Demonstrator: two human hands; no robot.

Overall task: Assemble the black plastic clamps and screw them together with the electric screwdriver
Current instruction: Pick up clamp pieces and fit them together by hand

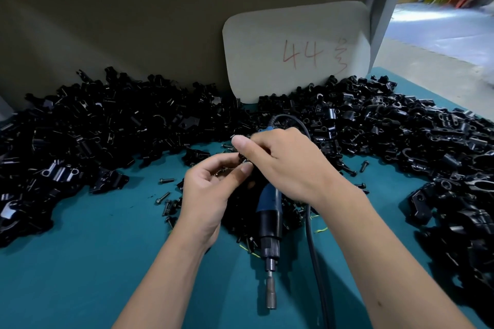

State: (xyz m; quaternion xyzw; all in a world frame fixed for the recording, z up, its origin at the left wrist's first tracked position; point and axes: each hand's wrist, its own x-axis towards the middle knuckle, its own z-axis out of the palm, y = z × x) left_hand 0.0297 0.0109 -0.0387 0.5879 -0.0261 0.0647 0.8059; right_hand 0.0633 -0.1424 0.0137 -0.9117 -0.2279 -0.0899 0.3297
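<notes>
My left hand [211, 189] and my right hand [280, 160] meet over the middle of the teal table [93, 262]. Between their fingertips they pinch a small black plastic clamp part [242, 158], mostly hidden by the fingers. The electric screwdriver [270, 219], blue and black, lies under my right hand with its bit pointing toward me. Its black cable [315, 262] runs down the table on the right. Loose screws [167, 200] lie beside my left hand.
Large piles of black clamp parts spread across the left [80, 136] and the right [427, 147] of the table. A grey board marked "44" [296, 53] leans against the back wall. An open floor shows at far right.
</notes>
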